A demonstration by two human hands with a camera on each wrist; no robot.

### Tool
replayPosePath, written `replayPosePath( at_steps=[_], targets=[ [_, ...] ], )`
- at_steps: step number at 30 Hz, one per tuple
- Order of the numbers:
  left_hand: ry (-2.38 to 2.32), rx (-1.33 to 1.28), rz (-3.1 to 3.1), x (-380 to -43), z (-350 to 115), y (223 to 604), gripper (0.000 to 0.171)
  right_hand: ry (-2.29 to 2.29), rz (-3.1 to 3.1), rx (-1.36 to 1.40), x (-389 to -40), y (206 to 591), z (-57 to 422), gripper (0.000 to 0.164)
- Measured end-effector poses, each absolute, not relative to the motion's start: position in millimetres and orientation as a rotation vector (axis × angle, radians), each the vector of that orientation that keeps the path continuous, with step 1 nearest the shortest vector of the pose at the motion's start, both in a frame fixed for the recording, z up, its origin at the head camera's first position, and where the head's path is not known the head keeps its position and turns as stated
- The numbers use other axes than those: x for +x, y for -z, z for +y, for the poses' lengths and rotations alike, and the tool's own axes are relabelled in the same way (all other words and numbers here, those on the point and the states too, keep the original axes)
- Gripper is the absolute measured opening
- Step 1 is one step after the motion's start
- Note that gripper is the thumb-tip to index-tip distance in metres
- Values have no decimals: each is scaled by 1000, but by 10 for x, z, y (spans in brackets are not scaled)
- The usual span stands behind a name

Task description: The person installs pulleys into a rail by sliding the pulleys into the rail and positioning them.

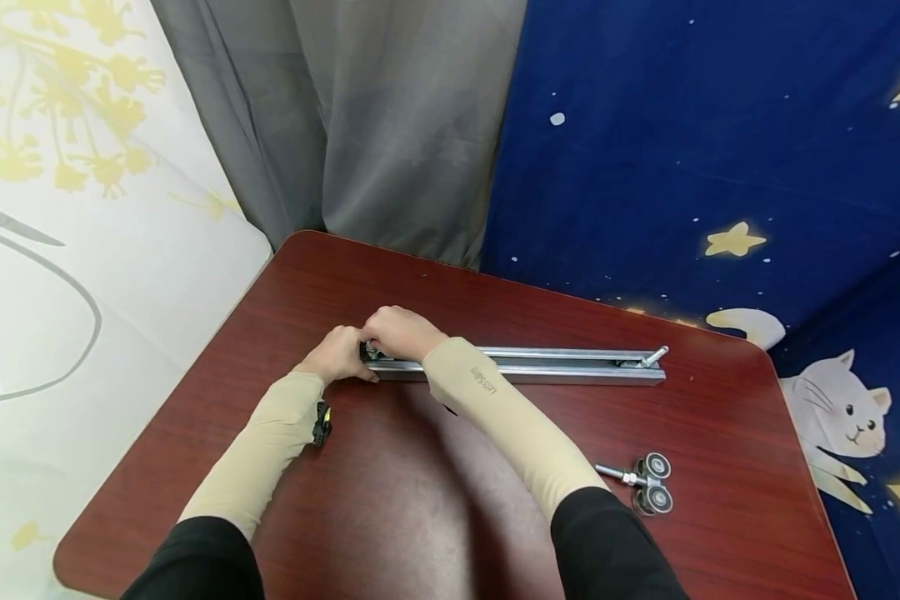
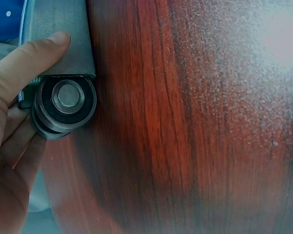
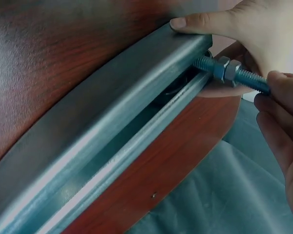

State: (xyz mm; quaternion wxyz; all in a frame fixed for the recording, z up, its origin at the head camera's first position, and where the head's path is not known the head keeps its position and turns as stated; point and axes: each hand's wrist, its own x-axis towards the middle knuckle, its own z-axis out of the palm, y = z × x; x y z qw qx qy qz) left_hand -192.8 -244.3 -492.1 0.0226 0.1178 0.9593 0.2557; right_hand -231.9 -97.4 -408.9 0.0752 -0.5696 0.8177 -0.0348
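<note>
A long metal channel rail (image 1: pixel 570 367) with a slot along its top lies on the table. At its left end my left hand (image 1: pixel 337 354) grips it, the thumb laid on the side wall in the left wrist view. A roller trolley's wheel (image 2: pixel 66 102) pokes partly out of that end; the rest of the trolley is hidden inside. Its threaded bolt (image 3: pixel 234 75), carrying two nuts, sticks out through the slot. The tip of that bolt is pinched by my right hand (image 1: pixel 401 332). Another bolt (image 1: pixel 654 357) rises slanted from the slot at the rail's right end.
A loose roller trolley (image 1: pixel 652 483) with its bolt lies on the reddish-brown table (image 1: pixel 390 508), to the right of my right forearm. Behind the table's far edge hang a grey curtain (image 1: pixel 405 125) and a blue starry one (image 1: pixel 630 167).
</note>
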Motion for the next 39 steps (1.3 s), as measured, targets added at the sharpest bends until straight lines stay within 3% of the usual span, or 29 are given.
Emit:
replayPosePath(
  at_steps=[20, 39],
  targets=[
    [-787, 334, 2952, -1941, -2425, 4922, 44, 88, 2535, -1591, -2306, 4078, -997, 26],
    [-766, 361, 2928, -1963, -2439, 4930, 67, 98, 2523, -1516, -2395, 4061, -774, 22]
  ],
)
